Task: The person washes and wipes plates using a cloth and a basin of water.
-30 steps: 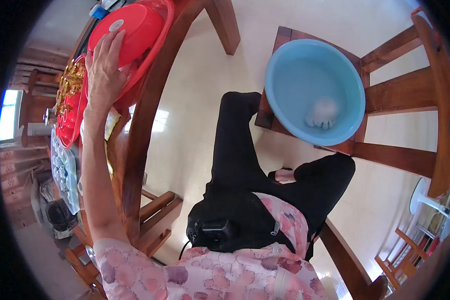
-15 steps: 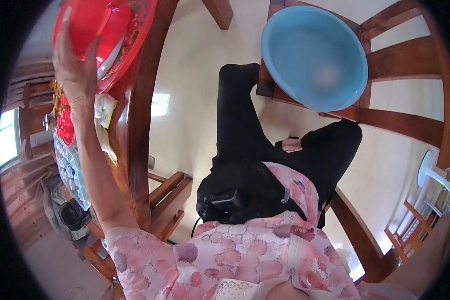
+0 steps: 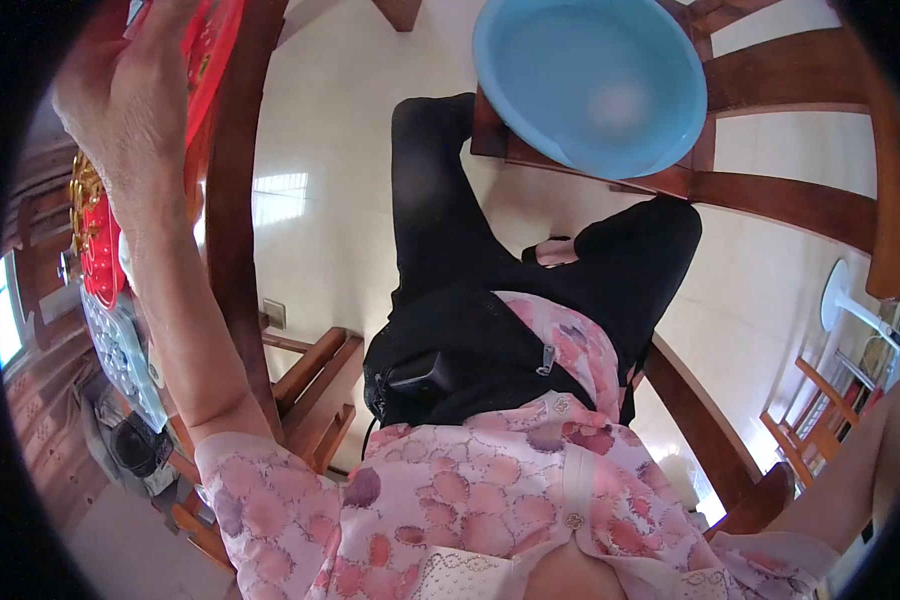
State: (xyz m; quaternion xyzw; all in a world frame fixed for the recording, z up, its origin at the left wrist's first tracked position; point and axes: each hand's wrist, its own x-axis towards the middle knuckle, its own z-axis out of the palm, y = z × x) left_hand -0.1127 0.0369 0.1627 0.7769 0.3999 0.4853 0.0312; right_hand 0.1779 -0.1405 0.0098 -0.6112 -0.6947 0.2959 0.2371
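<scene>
My left hand (image 3: 125, 105) is at the upper left, over the red tray (image 3: 220, 55) on the wooden table. Its fingertips run into the dark top corner of the view, so whether they grip anything is hidden. The hand and wrist cover much of the tray. Below the wrist stands red ware with gold trim (image 3: 100, 250), partly hidden by my forearm. My right forearm (image 3: 850, 480) shows at the right edge, its hand out of view.
A light-blue basin (image 3: 530, 100) rests on a wooden chair (image 3: 790, 75) in front of me. A clear plastic tray (image 3: 120, 350) lies on the table at left. A white fan (image 3: 836, 295) stands at the right. The table edge (image 3: 232, 230) runs along my left side.
My left hand appears larger and nearer the camera, its fingers now cut off at the top left. The whole view has shifted, with the basin and chair higher and further left.
</scene>
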